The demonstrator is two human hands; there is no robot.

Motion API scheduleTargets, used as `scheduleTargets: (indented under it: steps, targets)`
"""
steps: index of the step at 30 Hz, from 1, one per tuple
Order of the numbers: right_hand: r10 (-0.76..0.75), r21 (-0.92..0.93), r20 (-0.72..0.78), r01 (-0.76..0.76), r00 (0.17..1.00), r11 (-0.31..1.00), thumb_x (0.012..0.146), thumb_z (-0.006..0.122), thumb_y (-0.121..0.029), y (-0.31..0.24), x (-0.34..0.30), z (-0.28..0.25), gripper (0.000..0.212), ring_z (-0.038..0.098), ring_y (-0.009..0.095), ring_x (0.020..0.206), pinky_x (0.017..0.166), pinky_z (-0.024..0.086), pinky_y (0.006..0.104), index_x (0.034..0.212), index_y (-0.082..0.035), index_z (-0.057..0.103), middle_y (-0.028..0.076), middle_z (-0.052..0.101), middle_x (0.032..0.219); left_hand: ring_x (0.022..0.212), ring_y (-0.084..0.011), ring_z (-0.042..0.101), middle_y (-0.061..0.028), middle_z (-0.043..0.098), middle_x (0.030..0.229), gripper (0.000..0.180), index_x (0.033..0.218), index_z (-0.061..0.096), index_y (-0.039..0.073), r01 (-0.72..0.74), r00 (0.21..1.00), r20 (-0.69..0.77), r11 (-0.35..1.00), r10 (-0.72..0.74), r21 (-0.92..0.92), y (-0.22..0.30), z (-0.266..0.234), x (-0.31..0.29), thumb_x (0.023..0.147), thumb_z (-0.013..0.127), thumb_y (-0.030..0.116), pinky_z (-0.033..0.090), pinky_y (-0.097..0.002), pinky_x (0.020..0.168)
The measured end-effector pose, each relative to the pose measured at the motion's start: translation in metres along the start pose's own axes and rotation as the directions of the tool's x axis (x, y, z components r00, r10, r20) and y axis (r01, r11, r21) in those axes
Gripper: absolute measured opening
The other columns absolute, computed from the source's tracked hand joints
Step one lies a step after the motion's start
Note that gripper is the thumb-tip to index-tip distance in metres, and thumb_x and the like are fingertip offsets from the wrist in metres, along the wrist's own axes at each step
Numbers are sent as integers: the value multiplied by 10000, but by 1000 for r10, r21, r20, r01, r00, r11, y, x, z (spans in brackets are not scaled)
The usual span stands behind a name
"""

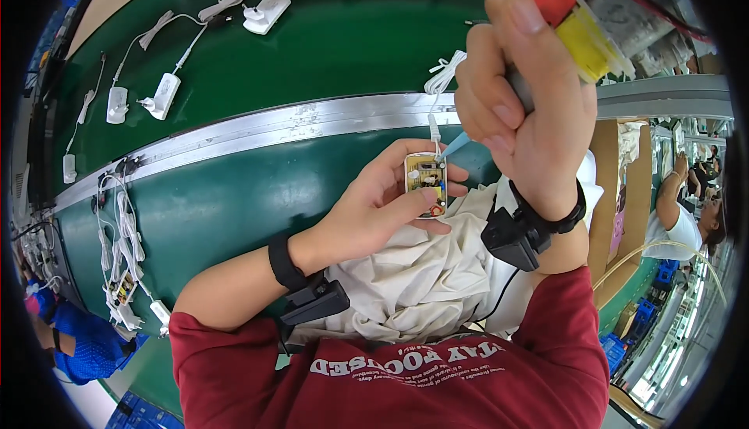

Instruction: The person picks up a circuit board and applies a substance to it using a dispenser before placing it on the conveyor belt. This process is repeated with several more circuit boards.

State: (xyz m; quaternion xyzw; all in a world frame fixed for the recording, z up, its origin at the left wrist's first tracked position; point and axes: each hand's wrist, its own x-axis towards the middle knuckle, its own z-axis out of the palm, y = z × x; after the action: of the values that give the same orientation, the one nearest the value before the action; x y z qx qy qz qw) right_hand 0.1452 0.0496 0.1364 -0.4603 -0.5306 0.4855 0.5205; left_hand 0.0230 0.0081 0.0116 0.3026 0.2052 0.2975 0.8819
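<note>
My left hand [367,199] is closed around an open white power adapter [425,175], with its circuit board facing up. The left thumb presses on the near part of the board, and fingertips show past the right edge. A white cable [434,125] leaves the adapter's far end. My right hand [534,97] is raised and wrapped around a dispenser-like hand tool [587,43] with red and yellow blocks and thin wires. Its blue tapered nozzle [456,146] points down at the board's upper right corner. Whether the tip touches the board I cannot tell.
A metal rail [273,126] crosses the green bench. Beyond it lie several white plug adapters [162,95] with bundled cables. A heap of cabled adapters [121,249] is at the left. White cloth [421,281] covers my lap. A cardboard box [620,195] stands right; people sit at both sides.
</note>
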Motion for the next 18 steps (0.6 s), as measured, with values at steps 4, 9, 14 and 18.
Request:
scheduleTargets:
  steps: [4, 9, 14, 18]
  targets:
    - [16, -9, -6, -16, 1000, 1000, 991, 417, -297, -1, -2, 0, 241, 266, 45, 351, 344, 226, 212, 896, -76, 428, -31, 331, 477, 1158, -193, 536, -130, 507, 1292, 399, 1345, 338, 75, -8, 1000, -5, 999, 8, 33, -3, -4, 1, 967, 464, 46, 554, -379, 886]
    - [39, -23, 1, -39, 999, 999, 993, 408, -312, 1, -8, 6, 252, 261, 45, 346, 343, 226, 212, 884, -84, 413, -32, 325, 471, 1159, -204, 540, -147, 509, 1284, 370, 1330, 372, 39, -21, 994, -107, 993, 8, -118, -5, -18, 2, 970, 453, 65, 555, -381, 886]
    - [80, 21, 95, -83, 992, 996, 998, 392, -338, 6, -21, 11, 275, 263, 46, 342, 338, 225, 208, 887, -86, 402, -34, 324, 471, 1169, -213, 536, -156, 516, 1275, 360, 1321, 391, 20, -94, 993, -92, 976, 77, -198, -5, -23, -5, 970, 444, 78, 555, -383, 887]
    - [57, -22, 101, -55, 993, 998, 1004, 379, -348, 7, -25, 17, 288, 264, 42, 342, 337, 223, 206, 894, -82, 403, -37, 317, 473, 1186, -216, 524, -160, 523, 1267, 357, 1317, 398, 24, -111, 992, -87, 974, 95, -196, -10, -25, -9, 967, 446, 78, 555, -383, 883]
